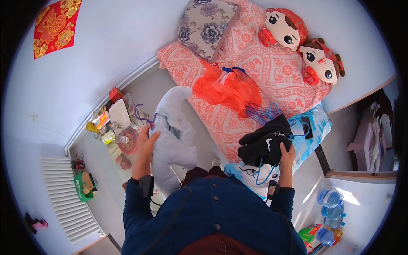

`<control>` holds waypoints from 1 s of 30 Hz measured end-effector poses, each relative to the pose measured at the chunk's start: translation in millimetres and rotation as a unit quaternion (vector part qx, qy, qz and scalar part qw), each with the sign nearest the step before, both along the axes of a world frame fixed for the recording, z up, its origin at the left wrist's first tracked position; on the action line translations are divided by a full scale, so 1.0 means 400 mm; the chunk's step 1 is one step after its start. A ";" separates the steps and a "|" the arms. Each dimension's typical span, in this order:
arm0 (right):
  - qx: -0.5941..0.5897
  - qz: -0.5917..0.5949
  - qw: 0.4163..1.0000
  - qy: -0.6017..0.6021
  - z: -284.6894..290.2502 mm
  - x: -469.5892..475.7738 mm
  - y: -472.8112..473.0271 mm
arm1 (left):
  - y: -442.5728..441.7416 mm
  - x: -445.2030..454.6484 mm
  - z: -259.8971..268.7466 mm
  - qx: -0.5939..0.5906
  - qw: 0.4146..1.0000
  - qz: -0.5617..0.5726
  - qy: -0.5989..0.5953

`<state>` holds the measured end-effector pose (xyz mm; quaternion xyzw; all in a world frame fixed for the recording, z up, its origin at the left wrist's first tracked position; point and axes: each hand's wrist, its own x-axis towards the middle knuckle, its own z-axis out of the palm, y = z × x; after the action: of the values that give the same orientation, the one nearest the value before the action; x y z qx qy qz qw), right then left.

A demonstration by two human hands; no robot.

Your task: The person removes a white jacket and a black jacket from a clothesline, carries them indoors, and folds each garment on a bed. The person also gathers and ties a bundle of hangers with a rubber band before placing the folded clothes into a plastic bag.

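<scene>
My left hand [144, 151] grips a pale grey-blue long-sleeved garment [173, 140] at its collar, together with a purple hanger [137, 117] whose hook sticks out above the fingers. The garment hangs down beside the bed. My right hand [287, 154] pinches the edge of a black zippered garment [259, 148] with a white Nike swoosh. A blue hanger [264, 182] pokes out from its lower side, and another blue hanger part shows at its right. Just beyond the black garment, several blue and purple hangers [259, 112] lie in a tangle on the bed.
The bed's red-and-white patterned quilt [283, 63] bears an orange plastic bag [226, 89], a floral pillow [207, 28] and two plush dolls [285, 28]. A blue animal-print cover [314, 127] lies at its right. A cluttered table [119, 111] stands left, near a radiator [68, 197]. Large water bottles [331, 207] stand lower right.
</scene>
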<state>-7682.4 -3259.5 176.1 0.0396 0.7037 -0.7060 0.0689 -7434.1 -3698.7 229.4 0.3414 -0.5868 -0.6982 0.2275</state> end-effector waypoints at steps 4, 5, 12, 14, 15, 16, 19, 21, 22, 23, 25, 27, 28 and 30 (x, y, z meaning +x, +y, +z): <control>0.074 -0.012 0.997 0.035 -0.022 -0.068 -0.088 | -0.124 -0.136 -0.037 0.005 0.999 -0.031 -0.016; 0.092 -0.023 0.995 0.037 -0.023 -0.081 -0.107 | -0.156 -0.169 -0.047 0.012 0.999 -0.036 -0.007; 0.125 -0.134 0.983 0.006 -0.033 -0.116 -0.271 | -0.429 -0.466 -0.106 -0.086 0.987 -0.125 -0.053; 0.103 -0.165 0.981 -0.003 -0.048 -0.113 -0.331 | -0.509 -0.567 -0.125 -0.103 0.978 -0.164 -0.077; 0.166 -0.175 0.970 0.009 -0.055 -0.110 -0.360 | -0.545 -0.616 -0.136 -0.147 0.968 -0.189 -0.078; 0.211 -0.179 0.961 0.017 -0.059 -0.107 -0.380 | -0.579 -0.669 -0.146 -0.177 0.959 -0.204 -0.084; 0.243 -0.197 0.950 0.004 -0.066 -0.106 -0.428 | -0.664 -0.817 -0.176 -0.280 0.922 -0.260 -0.062; 0.252 -0.199 0.947 -0.020 -0.060 -0.119 -0.444 | -0.707 -0.905 -0.189 -0.350 0.892 -0.282 -0.046; 0.271 -0.188 0.944 -0.007 -0.057 -0.130 -0.452 | -0.726 -0.942 -0.194 -0.383 0.877 -0.286 -0.042; 0.268 -0.186 0.945 -0.007 -0.054 -0.142 -0.463 | -0.743 -0.978 -0.201 -0.416 0.862 -0.289 -0.028; 0.200 -0.205 0.958 0.002 -0.048 -0.184 -0.494 | -0.778 -1.045 -0.213 -0.438 0.850 -0.289 -0.049; 0.273 -0.172 0.947 0.018 -0.029 -0.225 -0.522 | -0.813 -1.110 -0.230 -0.451 0.843 -0.293 -0.024; 0.310 -0.158 0.937 0.014 -0.021 -0.247 -0.541 | -0.833 -1.149 -0.242 -0.471 0.831 -0.295 -0.016; 0.266 -0.158 0.950 0.045 -0.008 -0.284 -0.583 | -0.870 -1.215 -0.272 -0.470 0.831 -0.296 0.004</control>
<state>-7796.0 -3492.9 172.9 0.1352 0.8532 -0.4961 -0.0882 -7919.9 -4046.5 120.6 0.0006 -0.9163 -0.3733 0.1449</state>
